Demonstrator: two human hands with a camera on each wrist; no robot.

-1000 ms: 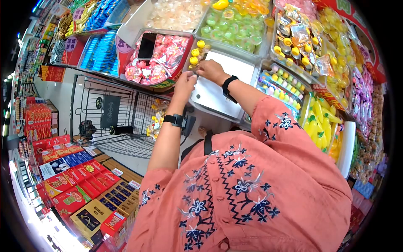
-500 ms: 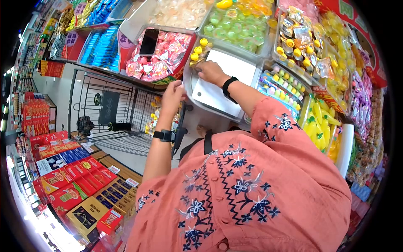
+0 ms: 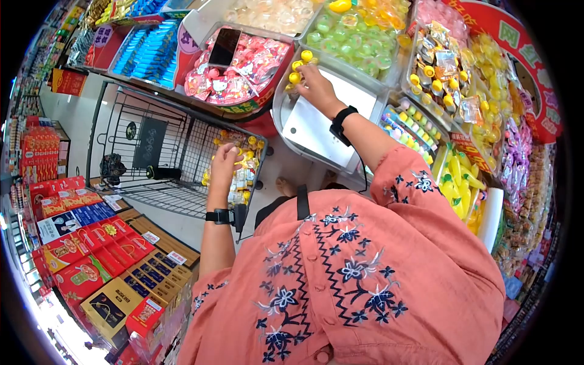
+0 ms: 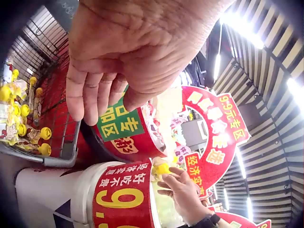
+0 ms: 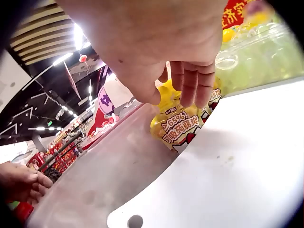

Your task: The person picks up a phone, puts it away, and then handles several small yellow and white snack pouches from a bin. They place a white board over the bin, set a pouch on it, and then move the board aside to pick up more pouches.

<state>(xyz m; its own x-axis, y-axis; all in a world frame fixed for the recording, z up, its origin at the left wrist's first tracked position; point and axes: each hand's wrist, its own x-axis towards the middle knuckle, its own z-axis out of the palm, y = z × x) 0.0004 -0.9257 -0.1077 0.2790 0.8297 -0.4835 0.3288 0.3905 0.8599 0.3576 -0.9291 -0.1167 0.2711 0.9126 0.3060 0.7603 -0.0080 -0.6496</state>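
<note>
Head view, right hand: The right hand is held over the left end of a clear bin, at the pouch with a yellow cap. Two more yellow caps are seen just above this one.
Head view, pouch direction: The body is mostly covered by the fingers, so its long axis cannot be told here.
Head view, left hand: The left hand is held well apart from the right, above the cart, with fingers loosely bent and nothing gripped.
Head view, bin: A white board with a round hole is laid in it.
Left wrist view, hands: The left fingers are hung down loosely beside the cart, where pouches with yellow caps are piled. The right fingers are spread close to a yellow cap.
Right wrist view, pouch direction: The cap is turned up to the hand; the long axis is run downward, leaning a little to the right, and the lower end is hidden by the board.
Right wrist view, pouch look: It is yellow and shiny, printed with "65%", brown-edged characters and a red spot.
Right wrist view, grip: The thumb and fingers are placed around the cap; whether it is pinched cannot be told.
</note>
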